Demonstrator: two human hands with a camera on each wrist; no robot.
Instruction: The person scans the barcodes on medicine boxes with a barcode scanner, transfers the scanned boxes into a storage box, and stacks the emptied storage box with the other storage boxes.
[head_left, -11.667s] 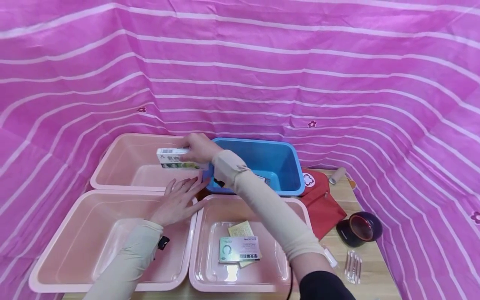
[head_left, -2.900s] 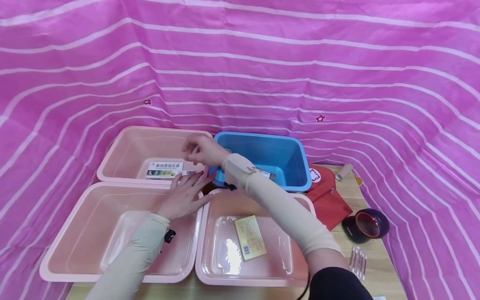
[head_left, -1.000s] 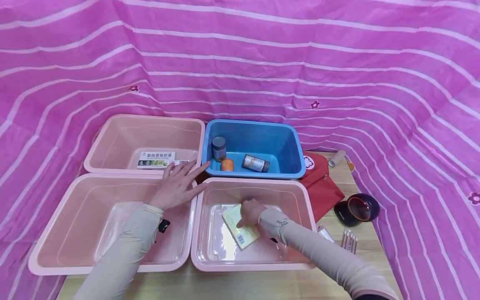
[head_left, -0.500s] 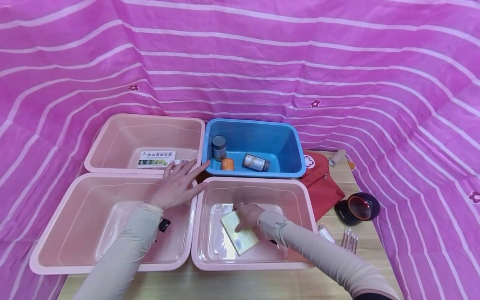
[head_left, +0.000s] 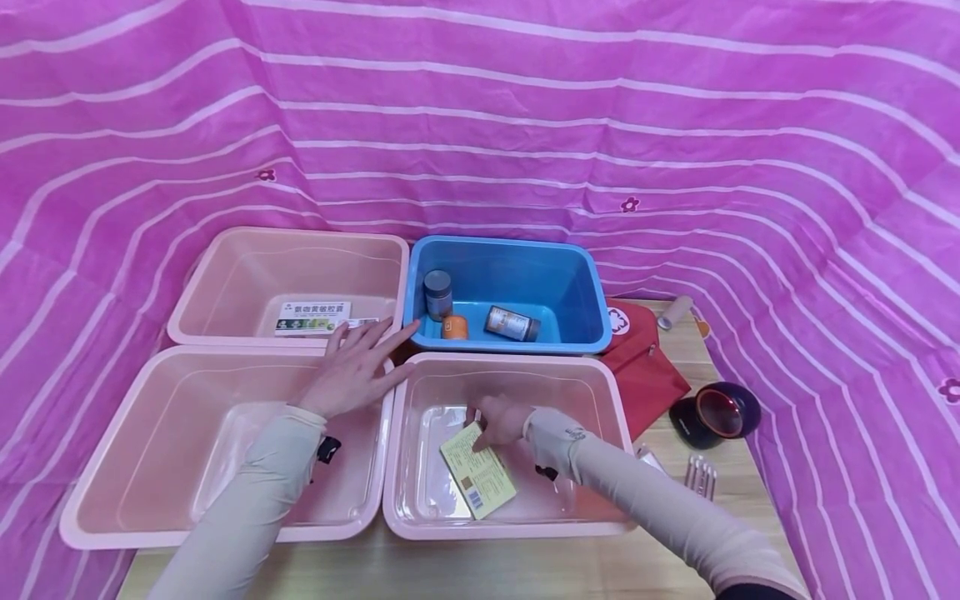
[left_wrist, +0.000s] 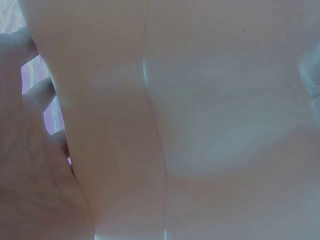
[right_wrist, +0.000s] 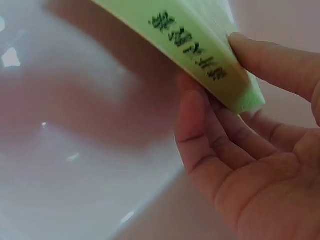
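In the front right pink bin (head_left: 615,408), my right hand (head_left: 501,418) pinches a pale yellow medicine box (head_left: 480,471) by its far corner. The right wrist view shows the thumb on top of the yellow box (right_wrist: 200,45) and the fingers beneath; its side carries dark printed characters. My left hand (head_left: 356,375) lies with fingers spread over the rims where the bins meet. Beyond it, a white-and-green medicine box (head_left: 311,318) lies in the back left pink bin (head_left: 292,236), beside another box partly hidden by my fingers. The left wrist view shows mostly pink bin wall (left_wrist: 110,125).
A blue bin (head_left: 517,250) holds a grey-lidded bottle (head_left: 438,293), an orange item (head_left: 454,327) and a bottle on its side (head_left: 512,324). Right of the bins lie a red pouch (head_left: 645,367), a black round device (head_left: 716,414) and cotton swabs (head_left: 701,477). A front left pink bin (head_left: 105,467) stands nearby.
The white-and-green box went into the back left bin, and the pink-and-white box left the front right bin. My right hand came back to the yellow box, which has shifted and tilted slightly.
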